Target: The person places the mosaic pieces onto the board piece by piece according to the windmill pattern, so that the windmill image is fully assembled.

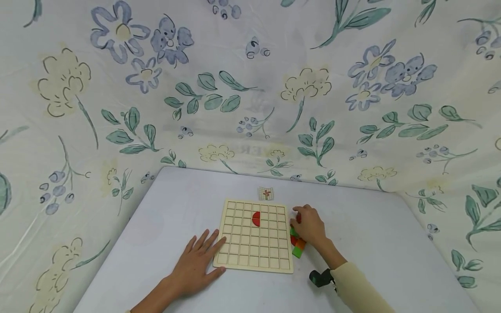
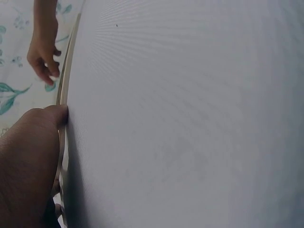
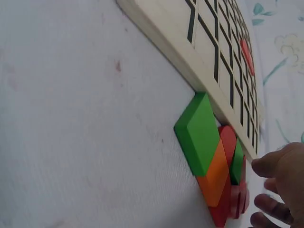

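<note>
A pale wooden grid board (image 1: 242, 238) lies on the table, with two red quarter-round pieces (image 1: 256, 219) side by side in its upper middle, forming a half disc. My left hand (image 1: 194, 265) rests flat at the board's left edge, fingers spread, its fingertips right at the rim. Over the small pile at the board's right edge is my right hand (image 1: 309, 224), fingers bent, thumb apart from them and nothing showing between. The right wrist view shows that pile: a green block (image 3: 199, 135), an orange block (image 3: 216, 173) and several red pieces (image 3: 221, 204). Part of it is hidden by the hand.
A small card with a red flower picture on a grid (image 1: 266, 193) lies behind the board. A dark device (image 1: 321, 278) is strapped at my right wrist. Beyond the white table (image 1: 176, 195) hangs a flowered cloth (image 1: 250, 87).
</note>
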The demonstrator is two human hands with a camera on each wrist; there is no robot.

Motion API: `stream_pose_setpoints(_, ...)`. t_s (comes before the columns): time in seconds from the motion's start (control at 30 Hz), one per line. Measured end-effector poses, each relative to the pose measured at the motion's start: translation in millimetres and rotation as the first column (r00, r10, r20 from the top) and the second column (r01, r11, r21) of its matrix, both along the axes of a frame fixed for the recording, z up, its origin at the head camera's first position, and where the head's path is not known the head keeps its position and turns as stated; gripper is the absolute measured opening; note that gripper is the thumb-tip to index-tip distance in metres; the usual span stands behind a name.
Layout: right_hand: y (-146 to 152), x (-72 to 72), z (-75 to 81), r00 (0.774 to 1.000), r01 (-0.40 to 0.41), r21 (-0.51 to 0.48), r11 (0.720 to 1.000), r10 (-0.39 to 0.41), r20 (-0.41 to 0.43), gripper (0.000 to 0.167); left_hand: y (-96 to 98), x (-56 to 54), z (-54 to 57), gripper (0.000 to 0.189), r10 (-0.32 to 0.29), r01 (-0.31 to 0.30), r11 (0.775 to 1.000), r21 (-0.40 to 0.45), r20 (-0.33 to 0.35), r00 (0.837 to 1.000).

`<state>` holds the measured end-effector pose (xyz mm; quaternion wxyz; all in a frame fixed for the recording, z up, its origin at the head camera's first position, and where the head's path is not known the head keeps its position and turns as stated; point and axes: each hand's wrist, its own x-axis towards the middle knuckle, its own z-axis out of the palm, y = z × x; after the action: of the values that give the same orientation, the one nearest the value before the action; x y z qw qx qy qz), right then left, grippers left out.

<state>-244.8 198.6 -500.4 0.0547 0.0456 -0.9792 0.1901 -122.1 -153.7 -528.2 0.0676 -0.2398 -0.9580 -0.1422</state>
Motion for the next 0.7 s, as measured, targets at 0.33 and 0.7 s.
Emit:
stream_pose_setpoints(0.33,13,-3.8,2.0,0.993,0.085,0.029,0.996,-0.087,0.083,0.032,-0.2,1.1,3.3,0.075,0.010,-0.009,1.000,-0.019,0.058,0.998)
stream_pose_setpoints(0.7,7,-8.0,-3.0,0.988,0.107,-0.028,0.994,-0.103,0.112,0.030,0.2,0.7,2.9,0.076,0.008,-0.007,1.000,-0.018,0.055,0.998)
